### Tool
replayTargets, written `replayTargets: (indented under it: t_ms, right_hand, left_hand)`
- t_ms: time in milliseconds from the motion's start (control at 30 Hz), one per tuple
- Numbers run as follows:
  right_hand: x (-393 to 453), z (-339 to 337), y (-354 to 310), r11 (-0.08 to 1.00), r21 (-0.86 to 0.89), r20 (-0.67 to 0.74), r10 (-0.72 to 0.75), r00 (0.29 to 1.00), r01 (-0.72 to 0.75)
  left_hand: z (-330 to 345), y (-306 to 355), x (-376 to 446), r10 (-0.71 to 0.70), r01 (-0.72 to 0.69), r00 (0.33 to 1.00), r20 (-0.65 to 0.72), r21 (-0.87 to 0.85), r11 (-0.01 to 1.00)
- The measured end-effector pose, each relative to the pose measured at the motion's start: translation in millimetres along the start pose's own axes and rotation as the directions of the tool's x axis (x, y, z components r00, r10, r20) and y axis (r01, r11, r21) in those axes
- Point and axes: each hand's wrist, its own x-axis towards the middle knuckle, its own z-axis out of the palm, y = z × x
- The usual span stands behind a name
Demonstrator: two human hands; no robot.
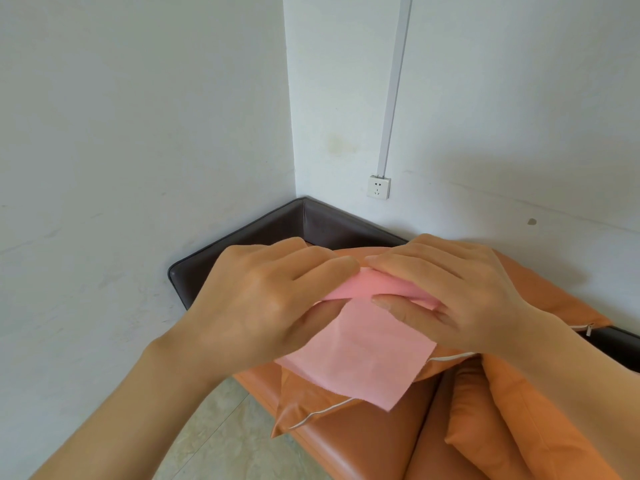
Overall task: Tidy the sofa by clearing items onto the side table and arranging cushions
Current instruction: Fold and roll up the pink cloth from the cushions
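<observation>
White corner walls (138,116), wall socket (379,187) under a cable duct (396,81), pale tiled floor (221,431)

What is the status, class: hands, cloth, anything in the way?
Left hand and right hand both pinch the pink cloth, folding it. Cloth held above the orange cushion. Nothing in the way.

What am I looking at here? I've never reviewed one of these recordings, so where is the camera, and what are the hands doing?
There is no machine: a person wears a wide-angle camera on the head, looking forward and down. The left hand and right hand together pinch a pink cloth along its folded top edge, so it hangs above an orange cushion. That cushion lies on an orange sofa with a dark backrest, set in a white corner. A second cushion sits to the right. A wall socket is above.
</observation>
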Motion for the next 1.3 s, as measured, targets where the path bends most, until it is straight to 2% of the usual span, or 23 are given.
replayTargets:
  t_ms: [200, 333, 467, 667, 833, 1033, 1200, 1300]
  right_hand:
    - [-2.5, 2.9, 2.9, 0.996, -0.065, -0.028, -0.064, 0.998, 0.062]
    - [-2.7, 0.9, 6.2, 0.999, -0.029, 0.030, -0.029, 0.999, 0.030]
    - [-1.7, 1.9, 5.9, 1.000, -0.017, 0.082, 0.012, 0.997, -0.011]
    - [2.8, 2.9, 2.7, 1.000, 0.029, 0.036, 0.002, 0.999, -0.003]
    - [5.9, 5.8, 3.2, 0.997, 0.060, 0.009, -0.051, 0.999, 0.050]
    - [4.2, 6.1, 5.4, 0.997, 0.072, 0.069, -0.033, 0.997, 0.028]
    - [5.1, 5.2, 4.0, 0.997, 0.075, 0.073, 0.009, 0.997, -0.014]
    - [7.0, 4.5, 1.4, 0.995, 0.090, 0.082, 0.022, 0.996, -0.029]
  left_hand:
    - [0.6, -0.5, -0.4, -0.064, 0.073, 0.993, 0.097, -0.090, 0.993]
    - [-0.8, -1.5, 1.6, -0.049, 0.060, 0.995, 0.092, -0.124, 0.991]
    - [-1.0, -4.1, 2.2, -0.030, 0.038, 0.994, 0.102, -0.079, 0.996]
    - [-3.1, -4.5, -0.4, -0.100, 0.124, 0.979, 0.178, -0.133, 0.983]
    - [-3.5, -3.8, -1.1, -0.128, 0.152, 0.979, 0.159, -0.150, 0.977]
    - [-3.0, -3.2, -3.9, -0.135, 0.154, 0.984, 0.118, -0.165, 0.974]
    - [-3.2, -3.6, -4.3, -0.077, 0.082, 0.995, 0.070, -0.075, 0.994]
    - [-2.4, -5.7, -6.4, -0.093, 0.098, 0.994, 0.063, -0.084, 0.992]
